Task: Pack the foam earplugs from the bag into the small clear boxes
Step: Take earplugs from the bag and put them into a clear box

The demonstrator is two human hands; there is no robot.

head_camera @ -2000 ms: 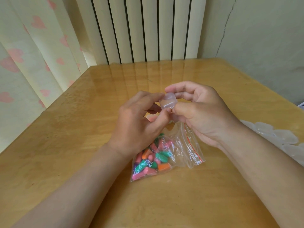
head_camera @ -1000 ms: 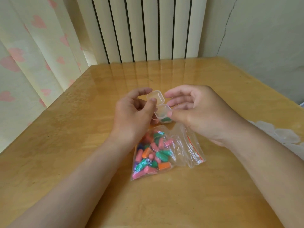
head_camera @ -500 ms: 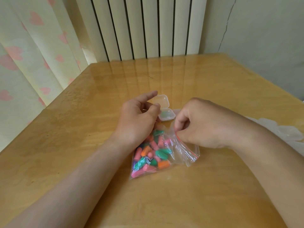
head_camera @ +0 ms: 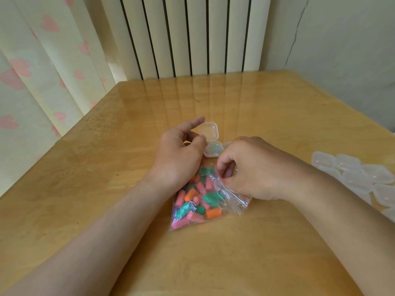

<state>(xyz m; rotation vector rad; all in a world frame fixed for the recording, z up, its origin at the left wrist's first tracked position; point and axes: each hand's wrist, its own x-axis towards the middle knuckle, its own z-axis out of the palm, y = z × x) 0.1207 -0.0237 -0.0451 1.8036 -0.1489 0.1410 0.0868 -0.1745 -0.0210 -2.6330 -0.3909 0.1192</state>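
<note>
The left hand (head_camera: 177, 155) pinches the open clear box (head_camera: 210, 144) steady on the desk (head_camera: 277, 116). The right hand (head_camera: 250, 169) has its grip curled into the earplug bag (head_camera: 205, 197); what it pinches is hidden. Tugging the bag could nudge the light box over.

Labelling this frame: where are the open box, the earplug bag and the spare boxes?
open box (head_camera: 210, 139), head view, hinge between lid and base
earplug bag (head_camera: 197, 202), head view, filled middle
spare boxes (head_camera: 361, 176), head view, pile's centre
</note>
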